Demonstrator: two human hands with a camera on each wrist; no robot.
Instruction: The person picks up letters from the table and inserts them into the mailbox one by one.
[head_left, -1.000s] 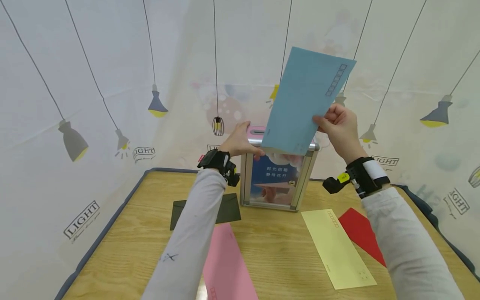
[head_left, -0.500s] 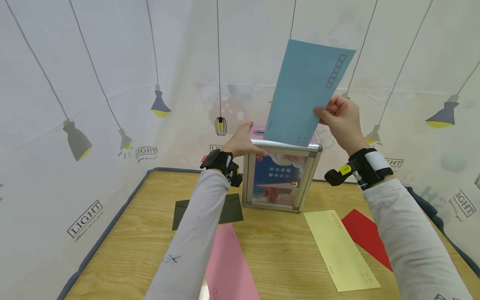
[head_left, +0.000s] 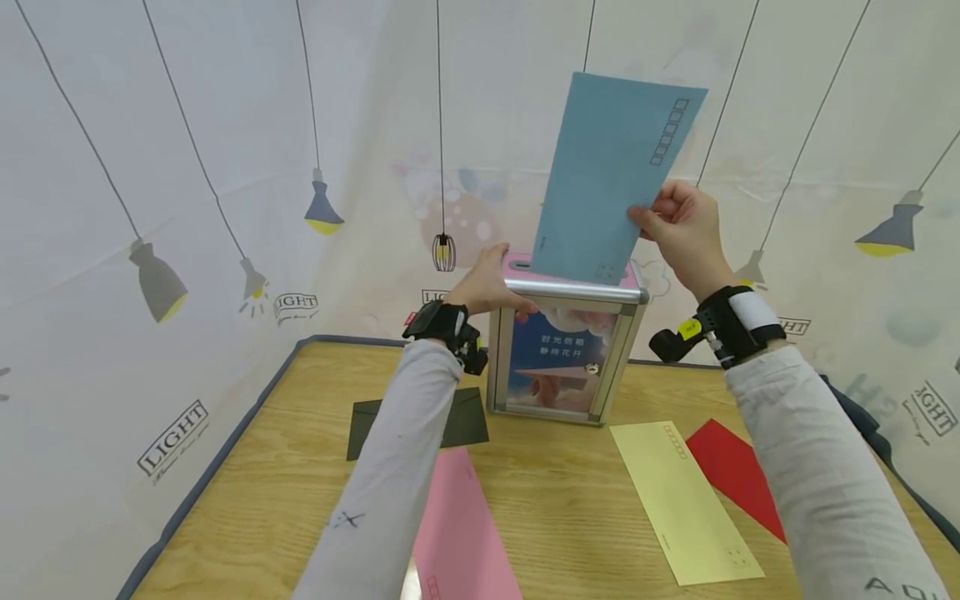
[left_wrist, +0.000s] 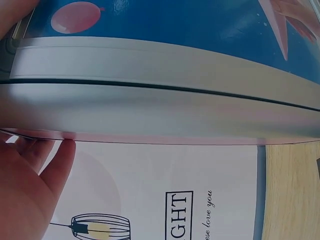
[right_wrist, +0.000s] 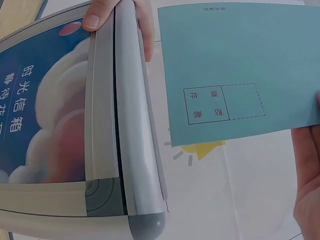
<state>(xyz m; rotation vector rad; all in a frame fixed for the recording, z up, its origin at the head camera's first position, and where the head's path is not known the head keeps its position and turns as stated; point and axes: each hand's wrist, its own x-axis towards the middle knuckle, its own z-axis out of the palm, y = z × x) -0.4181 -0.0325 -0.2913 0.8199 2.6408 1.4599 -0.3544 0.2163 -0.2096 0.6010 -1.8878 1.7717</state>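
Fingers of the right hand are pressed together, pinching the blue envelope by its side edge; it rises above and left of them, lower edge near the lid of the box. Best to line that edge up with the slot, below and left of them, before lowering. Further left, the left hand, thumb and fingers spread, grips the box, which should steady it.

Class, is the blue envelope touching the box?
Apart. The right wrist view shows a strip of pale backdrop between the lower edge of the envelope and the top of the box.
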